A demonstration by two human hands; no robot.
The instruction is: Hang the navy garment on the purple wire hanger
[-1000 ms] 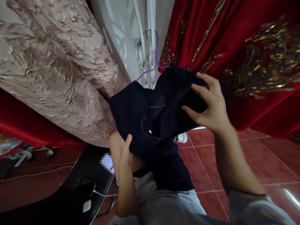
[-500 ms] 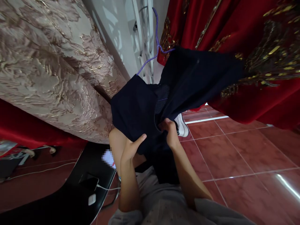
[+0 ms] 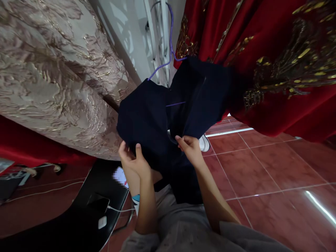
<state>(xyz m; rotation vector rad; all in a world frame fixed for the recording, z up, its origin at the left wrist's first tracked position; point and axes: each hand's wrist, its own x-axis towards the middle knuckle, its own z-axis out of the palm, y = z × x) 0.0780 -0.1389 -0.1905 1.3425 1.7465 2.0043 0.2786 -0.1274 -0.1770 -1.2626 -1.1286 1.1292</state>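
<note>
Fingers (image 3: 183,141) of both hands clamped on dark garment (image 3: 157,119), left hand (image 3: 132,159) now lower at its hem

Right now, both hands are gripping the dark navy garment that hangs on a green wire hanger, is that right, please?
Not quite: the head view shows the hanger is purple, not green. The rest stands: the left hand and right hand both grip the dark navy garment hanging on it.

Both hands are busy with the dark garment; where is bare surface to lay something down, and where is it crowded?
Bare red floor tiles right of the right hand, below the red curtain. The black seat left of the left hand is crowded at its near end by a phone, charger and cable. The dark garment on the purple hanger fills the middle.
</note>
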